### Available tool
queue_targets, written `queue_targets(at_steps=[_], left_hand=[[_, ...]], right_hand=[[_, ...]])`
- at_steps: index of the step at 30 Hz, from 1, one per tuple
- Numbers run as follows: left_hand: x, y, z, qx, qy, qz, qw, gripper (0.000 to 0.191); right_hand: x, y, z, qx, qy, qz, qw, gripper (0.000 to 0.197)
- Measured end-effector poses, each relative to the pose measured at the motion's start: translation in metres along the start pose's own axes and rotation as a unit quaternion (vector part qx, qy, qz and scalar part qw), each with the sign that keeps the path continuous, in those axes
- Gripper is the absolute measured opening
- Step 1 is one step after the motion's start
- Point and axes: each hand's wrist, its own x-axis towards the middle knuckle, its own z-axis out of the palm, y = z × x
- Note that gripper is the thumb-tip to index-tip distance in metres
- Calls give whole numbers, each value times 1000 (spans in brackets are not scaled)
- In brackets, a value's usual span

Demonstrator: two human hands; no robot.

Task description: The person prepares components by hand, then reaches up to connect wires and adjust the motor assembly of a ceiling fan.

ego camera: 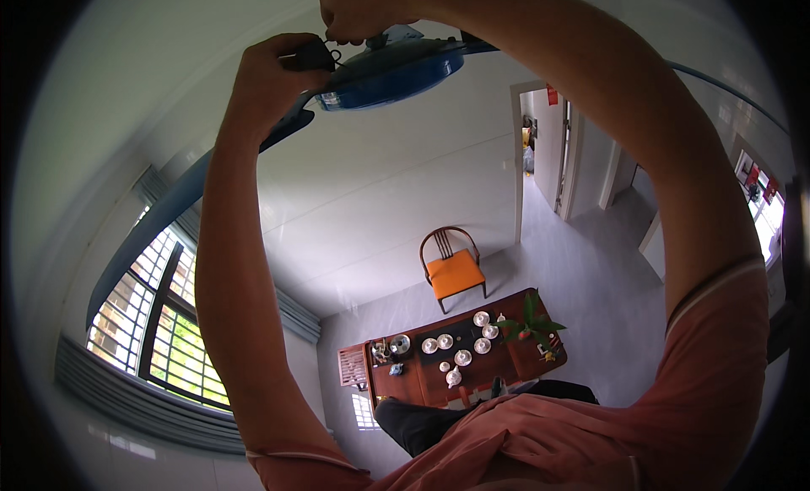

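Both arms are raised to a blue ceiling fan [392,80] at the top of the view. My left hand [272,73] is closed around a small dark object [315,54] at the left side of the fan's body. A small dark ring or loop sticks out beside that object. My right hand [364,13] is over the top of the fan body with its fingers curled, the fingertips close to the dark object; whether it grips anything is hidden. A long blue fan blade [152,238] passes behind my left forearm, and another blade [728,89] shows at the right.
Below, a wooden tea table [405,386] holds several lidded cups, a teapot [454,377] and a potted plant [531,323]. An armchair with an orange seat [454,274] stands beyond it, near the wall. A doorway [531,136] is at right, a barred window [171,307] at left.
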Motion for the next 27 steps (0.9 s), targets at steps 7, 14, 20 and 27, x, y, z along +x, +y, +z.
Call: queue_targets(at_steps=[7,14,20,27], left_hand=[[-7,-2,-8,17,13,-52,998,58],[-5,-7,-3,-61,10,-37,997,59],[-8,5,4,-3,23,-11,1000,56],[-5,-9,6,-1,47,32,998,55]], right_hand=[[-33,-4,-31,184,23,17,983,11],[-30,2,-23,200,71,-1,977,9],[-23,-13,-11,283,2,97,954,20],[-22,-28,-19,232,-43,98,967,20]])
